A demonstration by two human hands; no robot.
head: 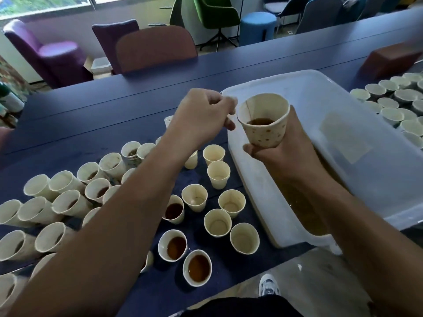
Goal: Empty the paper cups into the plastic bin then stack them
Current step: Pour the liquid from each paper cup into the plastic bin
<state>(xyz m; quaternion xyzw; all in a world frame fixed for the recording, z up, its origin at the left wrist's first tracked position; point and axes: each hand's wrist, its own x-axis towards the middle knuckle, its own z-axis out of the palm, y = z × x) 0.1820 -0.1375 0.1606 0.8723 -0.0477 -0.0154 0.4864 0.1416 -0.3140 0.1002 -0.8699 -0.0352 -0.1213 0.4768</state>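
My right hand (283, 154) grips a dotted paper cup (263, 121) by its base, upright, over the near-left edge of the clear plastic bin (357, 110). Brown liquid sits low in that cup. The bin holds a pool of brown liquid (304, 209) along its near side. My left hand (201, 117) hovers just left of the cup with its fingers curled and nothing visibly in them. Below it stand many paper cups: some hold brown liquid (198, 267), others look empty (217, 221).
The cups cover the dark blue table (91, 115) on the left and front. Another group of cups (393, 99) stands right of the bin. Upholstered chairs (155, 49) line the table's far side. My shoe (269, 286) shows below the table edge.
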